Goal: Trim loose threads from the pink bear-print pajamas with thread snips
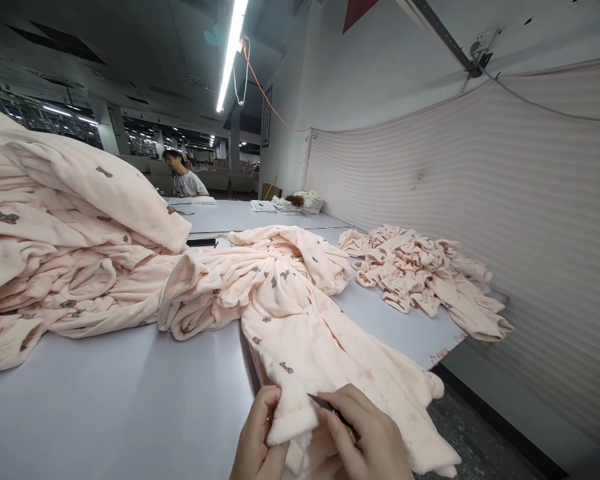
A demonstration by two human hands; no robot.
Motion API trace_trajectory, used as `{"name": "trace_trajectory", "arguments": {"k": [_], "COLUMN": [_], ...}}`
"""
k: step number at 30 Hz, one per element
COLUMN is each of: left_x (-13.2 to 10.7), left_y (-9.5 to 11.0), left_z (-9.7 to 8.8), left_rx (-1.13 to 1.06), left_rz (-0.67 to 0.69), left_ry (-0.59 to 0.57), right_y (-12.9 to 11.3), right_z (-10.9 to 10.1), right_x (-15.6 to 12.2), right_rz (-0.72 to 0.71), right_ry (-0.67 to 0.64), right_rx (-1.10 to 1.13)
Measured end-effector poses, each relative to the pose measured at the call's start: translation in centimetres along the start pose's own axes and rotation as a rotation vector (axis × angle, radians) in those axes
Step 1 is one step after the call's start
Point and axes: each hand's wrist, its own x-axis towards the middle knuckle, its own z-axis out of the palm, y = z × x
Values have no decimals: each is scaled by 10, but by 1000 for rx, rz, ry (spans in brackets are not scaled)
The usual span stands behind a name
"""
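Observation:
A pale pink fleece garment with small brown printed figures lies across the table's front edge. My left hand is closed on the edge of its cuff, near the bottom of the view. To the right of that cuff, my right hand is closed round dark thread snips. Their thin pointed tip lies against the fleece just above the cuff and points to the left. Most of the snips' body is hidden by my fingers, so I cannot tell whether the blades are apart.
A large heap of the same fleece fills the left side of the table. A smaller pile of pieces lies at the right by a striped cloth-covered wall. Stacked papers lie farther back; a person is beyond.

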Motion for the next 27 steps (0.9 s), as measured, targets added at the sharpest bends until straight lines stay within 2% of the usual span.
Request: {"name": "trace_trajectory", "arguments": {"k": [3, 5, 6, 8, 10, 11, 14, 16, 19, 24, 27], "left_x": [-2, -1, 1, 6, 11, 13, 17, 18, 20, 22, 22], "left_y": [4, 9, 12, 17, 19, 19, 17, 17, 21, 26, 26], "left_z": [0, -1, -2, -5, -7, -8, -11, -12, -11, -12, -16], "left_rx": [80, 172, 181, 56, -146, -222, -300, -325, -389, -437, -461], "left_rz": [97, 97, 24, -232, -449, -496, -507, -524, -546, -561, -640], "left_ry": [131, 69, -1, -92, -68, -48, -50, -75, -133, -141, -234], "right_y": [4, 8, 10, 13, 15, 15, 14, 11, 9, 11, 11], "right_z": [8, 13, 14, 14, 12, 11, 11, 12, 12, 8, 9], "right_x": [-1, 1, 3, 9, 13, 13, 9, 5, 3, 6, 7], "right_rz": [31, 43, 73, 168, 231, 213, 77, 29, 45, 47, 34], "right_ry": [58, 92, 109, 126, 90, 62, 38, 47, 49, 17, 14], "right_rx": [-28, -56, -52, -7, 80, 142, 274, 256, 211, 268, 304]}}
